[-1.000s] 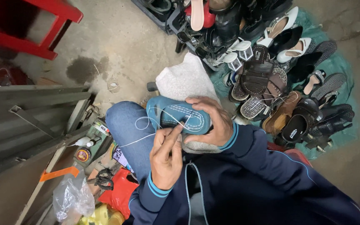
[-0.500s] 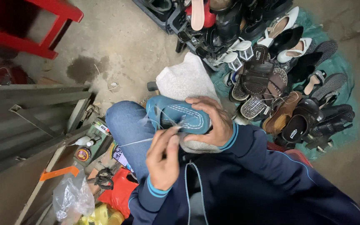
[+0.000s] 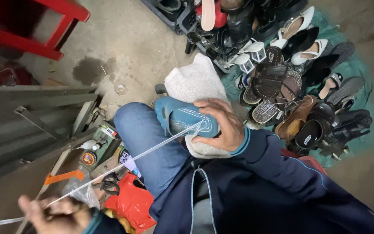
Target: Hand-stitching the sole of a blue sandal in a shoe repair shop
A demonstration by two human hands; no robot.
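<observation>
- I see my right hand [image 3: 221, 125] clamped on the blue shoe [image 3: 182, 121], resting on my knee.
- My left hand [image 3: 57, 214], blurred, seems to pinch the taut thread [image 3: 122, 162].

1. Round tin [image 3: 88, 158], lower left of the frame: dark lid with an orange-red ring label.
2. Small tube [image 3: 108, 131] just above it: white, with red and dark label bands.
3. Red plastic bag [image 3: 131, 203], bottom centre-left, crumpled.
4. Clear plastic bag [image 3: 81, 193], bottom left, beside the red one.
5. Black sandal insole [image 3: 307, 139], right: small white label patch.
</observation>
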